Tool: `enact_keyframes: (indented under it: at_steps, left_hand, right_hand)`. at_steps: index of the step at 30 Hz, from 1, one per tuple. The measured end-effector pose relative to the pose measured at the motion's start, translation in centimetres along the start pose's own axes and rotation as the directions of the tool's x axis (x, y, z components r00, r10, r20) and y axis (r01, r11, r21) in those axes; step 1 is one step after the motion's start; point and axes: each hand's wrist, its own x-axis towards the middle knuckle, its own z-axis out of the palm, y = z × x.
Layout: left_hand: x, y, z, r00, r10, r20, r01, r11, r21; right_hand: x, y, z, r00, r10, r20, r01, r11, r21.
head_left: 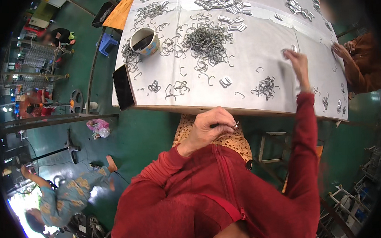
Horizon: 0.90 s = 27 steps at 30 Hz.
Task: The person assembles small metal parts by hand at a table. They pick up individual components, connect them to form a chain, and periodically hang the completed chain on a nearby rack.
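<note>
My left hand [214,124] is closed in front of my lap, off the near edge of the table. A small shiny metal piece [236,125] pokes out of its fingertips; the fingers hide most of it. My right hand [298,65] reaches out over the right part of the table. Motion smears its fingers, and whether they hold anything cannot be told. Just past them lies a silver metal buckle [294,48]. A small pile of bent wire hooks [265,88] lies left of my right wrist. A pair of silver buckles [226,82] sits near the table's front edge.
On the white-covered table [255,44] lie a large heap of wire hooks [208,41] and many silver buckles [223,2]. A white bucket [152,47] and a black phone [123,88] stand and lie at the left. Another person's hand [342,52] rests at the right edge.
</note>
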Motion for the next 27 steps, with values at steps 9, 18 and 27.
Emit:
enact_keyframes:
  at_steps: [9,18,27]
  left_hand:
    - [1.3,0.3,0.3,0.997,0.04,0.067,-0.056,0.965,0.258]
    - [1.5,1.0,0.3,0.995,0.082,0.049,-0.094,0.929,0.358]
    - [0.3,1.3,0.5,0.999,0.004,-0.039,-0.001,0.997,0.082]
  right_hand:
    - [-18.8,-18.1,3.9,0.953,0.182,0.242,-0.302,0.59,0.749]
    - [-20.8,-20.2,3.5,0.991,0.12,0.065,-0.129,0.68,0.721]
    - [-21.7,-21.5,3.5,0.983,0.184,-0.011,-0.134,0.752,0.645]
